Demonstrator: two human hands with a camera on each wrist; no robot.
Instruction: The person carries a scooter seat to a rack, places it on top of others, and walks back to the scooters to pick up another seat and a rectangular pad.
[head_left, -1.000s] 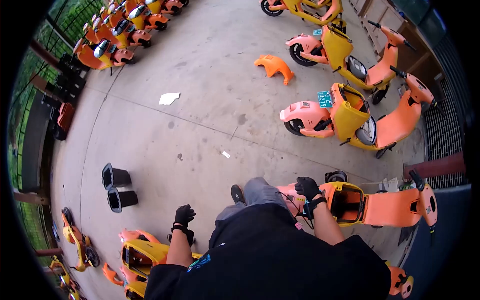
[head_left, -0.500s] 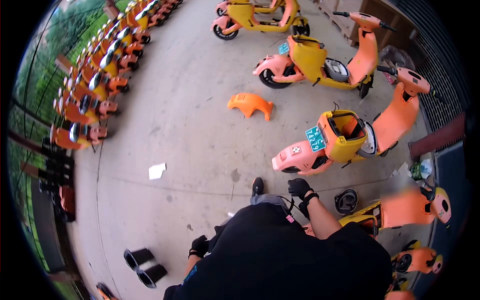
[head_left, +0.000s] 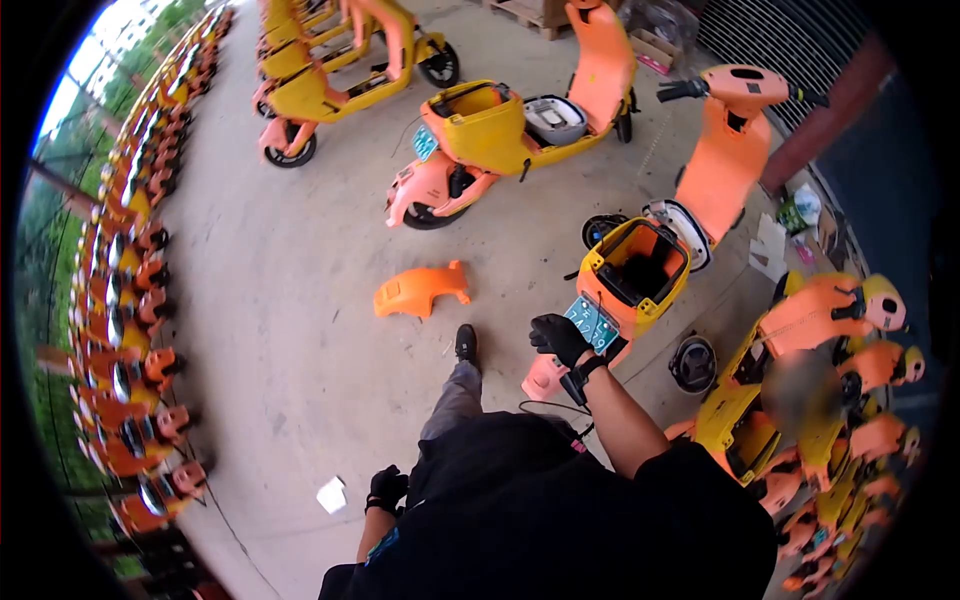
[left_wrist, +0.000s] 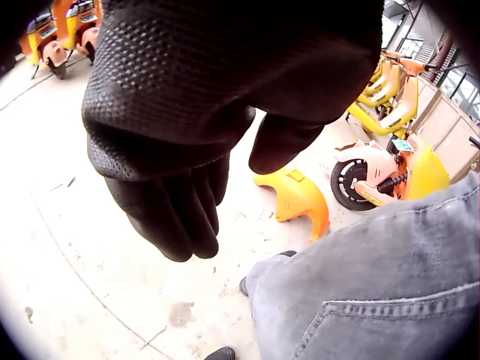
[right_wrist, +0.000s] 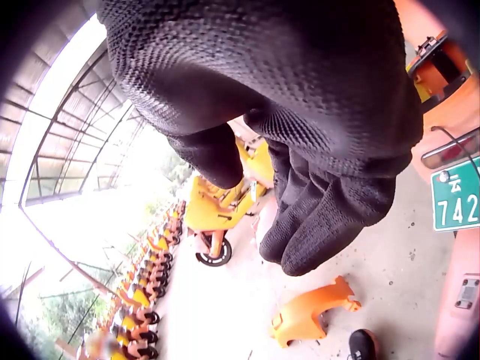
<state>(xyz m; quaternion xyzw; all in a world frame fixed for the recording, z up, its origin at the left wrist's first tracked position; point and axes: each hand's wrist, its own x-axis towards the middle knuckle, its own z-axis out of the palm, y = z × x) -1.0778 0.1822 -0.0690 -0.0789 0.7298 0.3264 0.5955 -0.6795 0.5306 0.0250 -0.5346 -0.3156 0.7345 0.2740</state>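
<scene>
My left hand, in a black glove, hangs beside my body with nothing in it. In the left wrist view its fingers are loosely bent, close to my grey trousers. Also gloved in black, my right hand is in front of me, overlapping the rear of a pink and yellow scooter with a green plate. Its fingers curl loosely around nothing in the right wrist view. On the floor ahead lies a curved orange body panel, near my shoe.
Another scooter stands ahead, with several more behind it. A long row of scooters lines the left side. A black helmet lies on the floor at right, near more scooters. White paper lies at lower left.
I have walked forward and the view has turned right. The orange panel and plated scooter are nearer; the two black bins have left view. Both hands swing along, holding nothing.
</scene>
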